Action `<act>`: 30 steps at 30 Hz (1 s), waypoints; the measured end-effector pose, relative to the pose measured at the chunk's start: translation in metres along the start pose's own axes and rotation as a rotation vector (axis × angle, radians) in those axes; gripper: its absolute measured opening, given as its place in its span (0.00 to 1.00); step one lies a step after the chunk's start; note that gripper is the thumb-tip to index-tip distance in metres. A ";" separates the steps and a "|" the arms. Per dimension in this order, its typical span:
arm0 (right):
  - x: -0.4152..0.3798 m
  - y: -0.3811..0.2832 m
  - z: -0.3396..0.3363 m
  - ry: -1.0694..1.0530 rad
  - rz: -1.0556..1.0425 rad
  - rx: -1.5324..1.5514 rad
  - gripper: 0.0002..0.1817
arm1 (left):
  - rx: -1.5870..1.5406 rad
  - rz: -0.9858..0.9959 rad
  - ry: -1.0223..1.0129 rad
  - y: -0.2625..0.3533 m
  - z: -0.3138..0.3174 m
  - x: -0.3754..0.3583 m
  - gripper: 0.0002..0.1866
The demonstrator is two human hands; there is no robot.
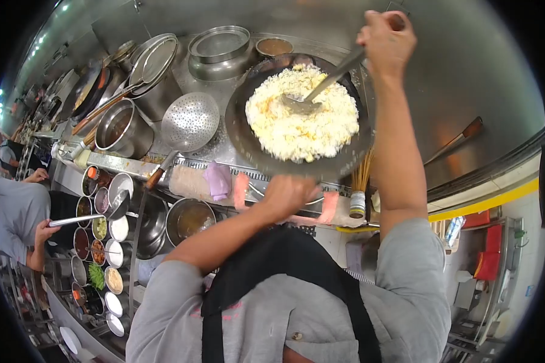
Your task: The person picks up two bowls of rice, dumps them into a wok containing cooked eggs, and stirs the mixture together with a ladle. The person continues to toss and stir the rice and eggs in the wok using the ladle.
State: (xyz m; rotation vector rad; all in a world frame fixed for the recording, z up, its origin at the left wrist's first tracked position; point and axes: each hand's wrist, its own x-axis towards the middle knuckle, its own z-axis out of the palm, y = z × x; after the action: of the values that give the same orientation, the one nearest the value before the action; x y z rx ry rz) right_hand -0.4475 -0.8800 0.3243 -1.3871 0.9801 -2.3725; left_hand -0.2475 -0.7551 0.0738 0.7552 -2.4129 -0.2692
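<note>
A black wok (239, 130) full of white rice with yellow egg-like bits (284, 130) sits on the stove in front of me. My right hand (389, 42) is closed around the upper end of a long-handled ladle (339, 69), raised at the upper right. The metal head of the ladle rests in the rice, partly buried. At the wok's near edge, my left hand (292, 196) is closed on its rim or handle; the fingertips are slightly blurred and partly hidden. Just below lies a pinkish cloth strip (328, 209).
Left of the wok lie a perforated strainer (191, 121), a metal pot (124, 127) and a purple cloth (217, 180). A bamboo brush (360, 187) stands at right. Ingredient containers (116, 254) line the left side, where another person (21, 212) holds a ladle (79, 219).
</note>
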 end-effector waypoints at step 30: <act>-0.070 -0.084 0.037 -0.099 -0.137 -0.142 0.13 | 0.018 -0.047 0.008 -0.057 -0.035 0.046 0.19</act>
State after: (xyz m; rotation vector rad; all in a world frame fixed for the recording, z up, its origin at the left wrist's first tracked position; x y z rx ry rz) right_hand -0.3683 -0.7981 0.3430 -1.6560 1.0771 -2.3419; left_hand -0.2315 -0.8286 0.1046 0.8205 -2.3950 -0.2623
